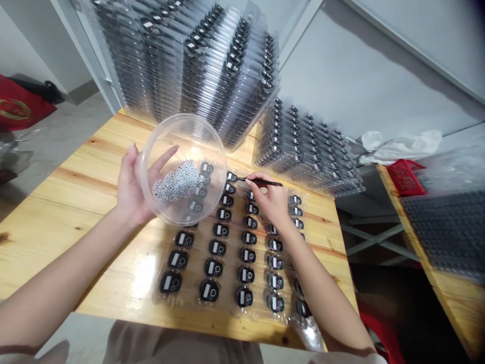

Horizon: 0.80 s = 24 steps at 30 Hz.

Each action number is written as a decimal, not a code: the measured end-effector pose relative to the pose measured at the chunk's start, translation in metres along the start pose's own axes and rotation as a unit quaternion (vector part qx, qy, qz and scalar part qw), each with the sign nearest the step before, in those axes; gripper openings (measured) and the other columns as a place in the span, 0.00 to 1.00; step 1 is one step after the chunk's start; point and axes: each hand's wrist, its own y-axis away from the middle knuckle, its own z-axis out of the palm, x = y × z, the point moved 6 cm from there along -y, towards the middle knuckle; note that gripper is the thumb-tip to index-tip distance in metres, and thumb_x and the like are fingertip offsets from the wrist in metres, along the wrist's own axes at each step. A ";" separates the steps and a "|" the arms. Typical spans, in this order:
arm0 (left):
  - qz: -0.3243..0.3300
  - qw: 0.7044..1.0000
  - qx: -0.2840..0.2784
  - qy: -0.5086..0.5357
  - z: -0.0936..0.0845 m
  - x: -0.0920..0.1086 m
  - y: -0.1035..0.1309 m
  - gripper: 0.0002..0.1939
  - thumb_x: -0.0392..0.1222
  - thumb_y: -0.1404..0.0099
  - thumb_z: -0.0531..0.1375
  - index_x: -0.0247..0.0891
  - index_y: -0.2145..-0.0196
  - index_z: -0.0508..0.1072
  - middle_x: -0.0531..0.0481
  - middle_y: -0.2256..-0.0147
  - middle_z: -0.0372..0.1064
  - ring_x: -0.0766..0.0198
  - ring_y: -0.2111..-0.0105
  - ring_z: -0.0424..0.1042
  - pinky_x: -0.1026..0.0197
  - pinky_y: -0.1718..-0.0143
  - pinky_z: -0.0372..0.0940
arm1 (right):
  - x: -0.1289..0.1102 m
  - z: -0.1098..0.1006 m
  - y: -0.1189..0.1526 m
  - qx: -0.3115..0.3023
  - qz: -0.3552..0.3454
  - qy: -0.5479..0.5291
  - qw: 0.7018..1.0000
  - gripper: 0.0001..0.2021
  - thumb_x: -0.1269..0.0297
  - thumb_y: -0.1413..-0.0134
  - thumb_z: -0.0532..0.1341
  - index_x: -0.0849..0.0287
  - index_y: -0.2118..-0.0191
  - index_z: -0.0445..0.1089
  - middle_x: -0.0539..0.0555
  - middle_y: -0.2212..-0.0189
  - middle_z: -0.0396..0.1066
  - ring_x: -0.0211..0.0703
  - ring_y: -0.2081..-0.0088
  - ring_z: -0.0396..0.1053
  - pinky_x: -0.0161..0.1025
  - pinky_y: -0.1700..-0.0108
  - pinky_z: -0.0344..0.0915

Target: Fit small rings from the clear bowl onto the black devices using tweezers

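Observation:
My left hand holds up a round clear plastic tub, tilted so that its inside shows. Many small pale ring-like pieces lie in it. Below, a clear tray with rows of small black parts lies flat on the wooden table. Pinched in my right hand is a thin dark pointed tool, whose tip is at a black part in the tray's far rows. The tub and my right forearm cover some of the black parts.
Tall stacks of filled clear trays stand at the table's back, with a lower stack to their right. Further right, a second table bears a red basket and more stacked trays. A red bag is at the left.

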 end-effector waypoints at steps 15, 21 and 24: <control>-0.002 1.000 -0.002 -0.008 0.002 0.000 0.002 0.39 0.68 0.43 0.52 0.44 0.40 0.62 0.38 0.49 0.67 0.40 0.54 0.68 0.38 0.57 0.64 | 0.001 -0.002 0.000 -0.005 0.004 0.009 1.000 0.08 0.59 0.44 0.57 0.55 0.66 0.70 0.51 0.70 0.75 0.41 0.71 0.73 0.36 0.66 0.70; -0.004 1.000 -0.002 -0.015 0.002 0.001 0.002 0.38 0.67 0.41 0.50 0.44 0.40 0.61 0.38 0.47 0.66 0.43 0.56 0.70 0.36 0.55 0.62 | 0.001 -0.001 -0.001 -0.017 -0.003 0.012 1.000 0.08 0.59 0.44 0.56 0.55 0.65 0.70 0.51 0.69 0.75 0.42 0.70 0.73 0.37 0.64 0.70; -0.005 1.000 -0.004 -0.017 0.001 0.001 0.001 0.38 0.67 0.41 0.49 0.44 0.39 0.60 0.38 0.47 0.66 0.43 0.57 0.70 0.34 0.54 0.61 | 0.000 0.000 -0.002 -0.024 -0.007 0.012 1.000 0.08 0.59 0.44 0.56 0.55 0.65 0.69 0.51 0.69 0.75 0.42 0.71 0.73 0.38 0.64 0.70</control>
